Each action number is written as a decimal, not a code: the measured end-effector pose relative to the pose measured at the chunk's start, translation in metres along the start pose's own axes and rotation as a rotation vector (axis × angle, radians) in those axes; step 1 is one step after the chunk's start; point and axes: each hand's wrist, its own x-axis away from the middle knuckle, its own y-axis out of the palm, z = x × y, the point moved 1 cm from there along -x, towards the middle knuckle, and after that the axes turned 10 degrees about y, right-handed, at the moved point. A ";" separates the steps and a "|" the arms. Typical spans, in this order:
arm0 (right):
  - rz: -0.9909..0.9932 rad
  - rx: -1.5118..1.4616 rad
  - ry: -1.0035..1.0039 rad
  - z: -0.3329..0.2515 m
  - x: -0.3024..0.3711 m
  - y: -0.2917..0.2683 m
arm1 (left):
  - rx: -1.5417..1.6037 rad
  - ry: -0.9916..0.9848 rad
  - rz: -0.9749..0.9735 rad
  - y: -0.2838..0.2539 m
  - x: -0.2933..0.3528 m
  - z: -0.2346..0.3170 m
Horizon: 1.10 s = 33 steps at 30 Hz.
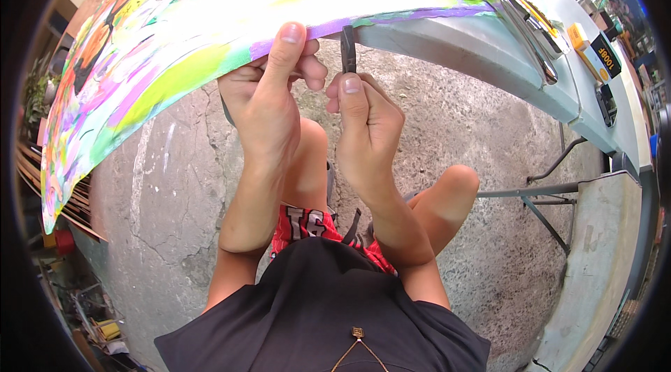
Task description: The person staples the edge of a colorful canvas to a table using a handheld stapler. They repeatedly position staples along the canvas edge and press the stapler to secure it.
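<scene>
A large painted sheet with bright purple, green and orange colours hangs over the near edge of a grey table. My left hand is closed on its purple edge, thumb on top and some fingers curled beneath. Just to the right, my right hand grips a narrow black tool upright between thumb and fingers. The tool's upper end is at the sheet's edge; whether it touches cannot be made out. My right hand hides its lower end.
On the table's right side lie a long shiny flat bar, a yellow, white and black box and a small black object. Dark metal table legs stand at the right. Stacked thin boards are at the far left.
</scene>
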 end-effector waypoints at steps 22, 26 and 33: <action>0.041 -0.045 -0.072 0.004 -0.007 0.002 | -0.136 -0.162 -0.231 0.009 0.030 -0.016; 0.048 -0.038 -0.113 0.005 -0.007 0.003 | -0.131 -0.200 -0.258 0.006 0.029 -0.011; 0.053 -0.082 -0.094 0.010 -0.007 0.009 | -0.132 -0.178 -0.285 0.005 0.028 -0.008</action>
